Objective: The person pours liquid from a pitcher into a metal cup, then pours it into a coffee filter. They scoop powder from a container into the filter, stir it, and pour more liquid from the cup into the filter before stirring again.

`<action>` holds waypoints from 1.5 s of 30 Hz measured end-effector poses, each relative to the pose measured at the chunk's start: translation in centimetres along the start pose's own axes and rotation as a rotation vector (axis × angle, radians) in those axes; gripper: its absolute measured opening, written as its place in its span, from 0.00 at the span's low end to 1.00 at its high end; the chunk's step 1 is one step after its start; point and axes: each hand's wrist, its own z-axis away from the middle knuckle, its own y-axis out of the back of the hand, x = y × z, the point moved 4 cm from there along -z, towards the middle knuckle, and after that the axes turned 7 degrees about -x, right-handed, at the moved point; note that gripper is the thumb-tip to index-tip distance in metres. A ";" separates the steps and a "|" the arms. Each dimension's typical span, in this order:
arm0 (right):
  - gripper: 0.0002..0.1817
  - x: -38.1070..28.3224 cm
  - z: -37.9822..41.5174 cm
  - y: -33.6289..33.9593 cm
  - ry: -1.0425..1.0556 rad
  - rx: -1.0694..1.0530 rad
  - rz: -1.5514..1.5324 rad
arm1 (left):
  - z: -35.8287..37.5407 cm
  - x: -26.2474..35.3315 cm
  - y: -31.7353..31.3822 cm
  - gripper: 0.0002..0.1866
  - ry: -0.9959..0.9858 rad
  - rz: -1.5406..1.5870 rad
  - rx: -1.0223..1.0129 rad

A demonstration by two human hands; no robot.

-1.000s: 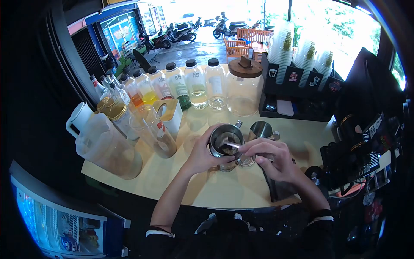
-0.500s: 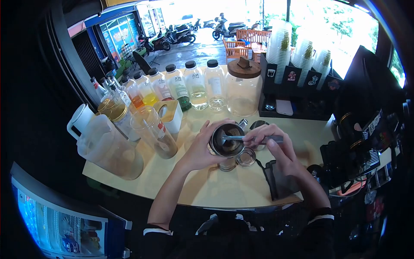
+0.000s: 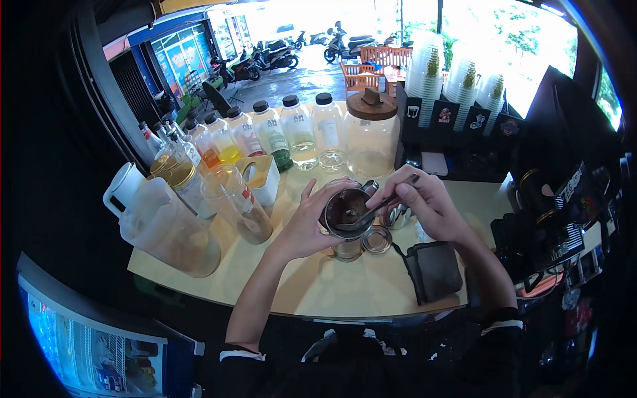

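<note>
A metal cup (image 3: pixel 348 209) with dark contents is tilted so that its open mouth faces me. My left hand (image 3: pixel 310 223) is wrapped round its left side. In my right hand (image 3: pixel 424 201) is a metal spoon (image 3: pixel 373 213), gripped by the handle, with its lower end inside the cup against the near inner wall. Just beneath the cup stands a small glass jar (image 3: pixel 348 250), partly covered by it. Beside the jar lies a round metal lid (image 3: pixel 377 240). Behind my right fingers a shiny metal container (image 3: pixel 397 217) is partly hidden.
A dark folded cloth (image 3: pixel 434 272) lies at the counter's front right. Pitchers (image 3: pixel 162 229) and a clear tumbler (image 3: pixel 240 205) stand left. Bottles (image 3: pixel 303 136), a big wooden-lidded jar (image 3: pixel 371 142) and a cup holder (image 3: pixel 451 123) line the back.
My right hand has risen slightly, and the spoon has turned from nearly level to slanting down left into the cup. More of the dark cloth shows.
</note>
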 end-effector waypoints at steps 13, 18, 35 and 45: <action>0.13 -1.1 -1.3 0.5 -0.036 0.044 0.061 | 0.0 0.3 0.3 0.46 0.018 -0.038 0.009; 0.13 -1.5 -1.8 0.8 -0.038 0.014 0.108 | 0.1 0.2 0.1 0.46 0.006 -0.064 0.012; 0.16 -0.4 -1.5 -0.3 -0.098 0.028 0.007 | 0.5 -0.1 0.0 0.47 0.037 -0.082 0.004; 0.13 -1.7 -2.7 0.7 -0.070 0.004 0.080 | 0.2 0.4 0.0 0.46 0.011 -0.093 0.011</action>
